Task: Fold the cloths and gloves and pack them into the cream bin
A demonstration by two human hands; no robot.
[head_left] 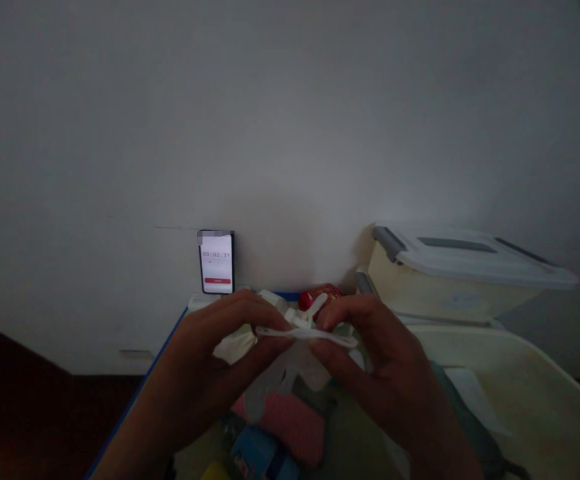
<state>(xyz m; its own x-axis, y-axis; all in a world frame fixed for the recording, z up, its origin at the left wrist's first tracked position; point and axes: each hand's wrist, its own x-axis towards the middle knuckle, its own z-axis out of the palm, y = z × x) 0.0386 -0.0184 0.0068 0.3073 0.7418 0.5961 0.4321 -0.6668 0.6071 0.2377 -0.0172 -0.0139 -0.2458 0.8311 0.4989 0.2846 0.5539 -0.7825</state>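
Observation:
My left hand (220, 347) and my right hand (370, 353) meet in front of me, each pinching an end of a thin white plastic bag (300, 347). The bag is stretched flat between the fingertips, with its lower part hanging down translucent. Both hands are closed on it. Just behind the bag lies a red packet (320, 295). Beneath the hands sit a pink item (290, 420) and a blue item (253, 453), partly hidden by the bag.
A phone (217, 261) showing a timer leans upright against the white wall. A cream storage box with a white lid (450, 267) stands at the right, with a second cream container (520, 387) in front of it. The surface has a blue edge (140, 393) at the left.

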